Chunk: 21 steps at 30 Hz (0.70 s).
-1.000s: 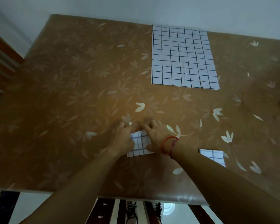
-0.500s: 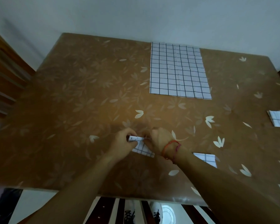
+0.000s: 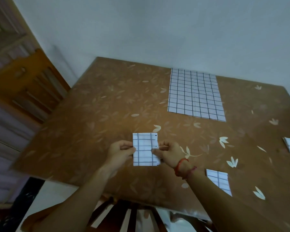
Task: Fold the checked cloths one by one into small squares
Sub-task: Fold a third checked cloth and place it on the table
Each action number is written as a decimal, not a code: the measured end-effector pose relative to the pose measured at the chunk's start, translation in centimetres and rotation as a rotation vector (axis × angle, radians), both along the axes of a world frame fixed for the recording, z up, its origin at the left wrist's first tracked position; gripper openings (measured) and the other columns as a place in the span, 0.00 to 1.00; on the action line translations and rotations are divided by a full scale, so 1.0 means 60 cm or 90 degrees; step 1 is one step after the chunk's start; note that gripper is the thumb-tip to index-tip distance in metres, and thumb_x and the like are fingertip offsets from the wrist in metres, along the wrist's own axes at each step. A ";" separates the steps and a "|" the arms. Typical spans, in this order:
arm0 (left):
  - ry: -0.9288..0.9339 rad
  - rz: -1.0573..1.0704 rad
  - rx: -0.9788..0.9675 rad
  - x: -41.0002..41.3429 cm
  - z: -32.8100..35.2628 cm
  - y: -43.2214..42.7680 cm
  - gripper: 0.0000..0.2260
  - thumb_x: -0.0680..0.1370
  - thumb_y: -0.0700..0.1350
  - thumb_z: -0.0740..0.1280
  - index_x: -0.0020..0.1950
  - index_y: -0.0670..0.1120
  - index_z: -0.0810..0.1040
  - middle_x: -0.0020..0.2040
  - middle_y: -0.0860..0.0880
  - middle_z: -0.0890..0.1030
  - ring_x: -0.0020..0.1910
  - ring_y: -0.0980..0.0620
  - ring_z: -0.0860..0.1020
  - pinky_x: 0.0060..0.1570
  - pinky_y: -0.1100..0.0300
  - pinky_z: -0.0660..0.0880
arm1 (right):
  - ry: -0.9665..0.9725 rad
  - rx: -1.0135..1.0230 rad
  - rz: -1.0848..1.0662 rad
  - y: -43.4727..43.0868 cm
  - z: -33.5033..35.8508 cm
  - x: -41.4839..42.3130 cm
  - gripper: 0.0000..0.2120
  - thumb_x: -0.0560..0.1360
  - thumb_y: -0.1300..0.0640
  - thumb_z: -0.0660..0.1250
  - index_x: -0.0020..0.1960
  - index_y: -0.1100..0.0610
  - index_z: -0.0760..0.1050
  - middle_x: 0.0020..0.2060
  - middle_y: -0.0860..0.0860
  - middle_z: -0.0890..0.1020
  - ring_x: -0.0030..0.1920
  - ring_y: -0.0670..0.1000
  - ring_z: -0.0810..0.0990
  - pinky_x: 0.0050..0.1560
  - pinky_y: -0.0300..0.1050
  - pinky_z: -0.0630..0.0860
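Pinching the folded checked cloth [image 3: 145, 149] by its side edges, the left hand [image 3: 121, 152] and the right hand [image 3: 170, 153] hold it above the desk [image 3: 90, 124].

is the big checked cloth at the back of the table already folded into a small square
No, the big checked cloth lies spread flat at the far side of the table, much larger than the folded cloth held up in both hands.

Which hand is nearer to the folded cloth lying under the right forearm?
The right hand, just up-left of that folded cloth. The left hand is farther left, beyond the held cloth.
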<state>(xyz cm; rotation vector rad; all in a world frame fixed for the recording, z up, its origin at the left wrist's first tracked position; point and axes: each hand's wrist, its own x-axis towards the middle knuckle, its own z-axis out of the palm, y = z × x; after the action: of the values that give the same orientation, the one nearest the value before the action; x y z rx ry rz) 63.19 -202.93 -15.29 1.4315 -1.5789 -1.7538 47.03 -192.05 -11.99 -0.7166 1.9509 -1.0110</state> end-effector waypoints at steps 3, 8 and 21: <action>-0.024 0.021 -0.049 0.037 0.017 -0.006 0.05 0.74 0.37 0.71 0.49 0.42 0.80 0.46 0.46 0.83 0.46 0.49 0.82 0.41 0.59 0.80 | -0.021 0.002 0.018 -0.016 0.002 0.033 0.07 0.73 0.60 0.71 0.37 0.57 0.77 0.38 0.55 0.85 0.40 0.56 0.85 0.42 0.55 0.82; -0.057 0.053 -0.103 0.106 0.039 -0.020 0.05 0.74 0.38 0.72 0.49 0.43 0.81 0.46 0.50 0.83 0.46 0.55 0.80 0.34 0.69 0.74 | -0.030 0.019 0.029 -0.049 0.000 0.091 0.08 0.73 0.61 0.72 0.35 0.58 0.80 0.34 0.53 0.84 0.31 0.46 0.83 0.35 0.44 0.82; -0.153 0.067 -0.181 0.232 0.032 -0.105 0.03 0.73 0.37 0.72 0.46 0.42 0.82 0.43 0.47 0.82 0.43 0.52 0.81 0.36 0.63 0.79 | -0.158 0.038 -0.011 -0.145 -0.047 0.211 0.07 0.70 0.66 0.74 0.37 0.62 0.76 0.29 0.51 0.81 0.22 0.41 0.78 0.24 0.35 0.76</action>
<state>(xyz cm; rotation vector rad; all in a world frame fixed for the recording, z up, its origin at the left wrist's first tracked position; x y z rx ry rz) 77.10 -209.25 -13.37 1.5916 -1.7536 -1.2758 59.69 -200.73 -14.82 -0.5151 1.7663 -0.9969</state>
